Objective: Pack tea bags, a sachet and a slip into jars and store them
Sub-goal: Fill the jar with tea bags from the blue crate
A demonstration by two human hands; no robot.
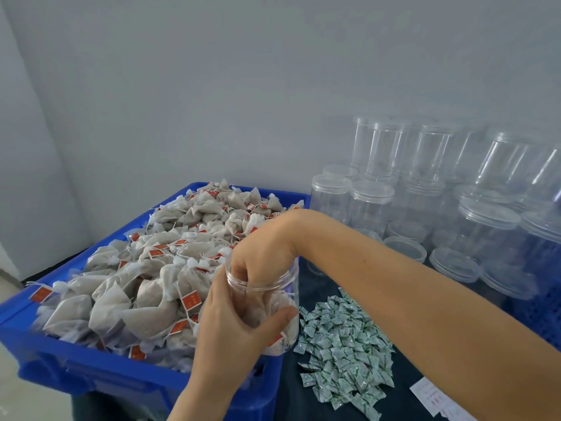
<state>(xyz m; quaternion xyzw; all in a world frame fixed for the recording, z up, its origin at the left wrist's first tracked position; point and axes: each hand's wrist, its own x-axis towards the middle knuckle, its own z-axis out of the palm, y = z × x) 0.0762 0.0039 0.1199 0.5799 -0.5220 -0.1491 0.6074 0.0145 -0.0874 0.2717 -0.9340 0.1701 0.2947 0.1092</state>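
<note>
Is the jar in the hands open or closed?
Open: the jar has no lid, and the right hand's fingers reach into its mouth.

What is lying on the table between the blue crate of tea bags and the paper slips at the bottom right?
In the head view, a heap of small green-and-white sachets lies on the dark table between the blue crate and the paper slips.
</note>
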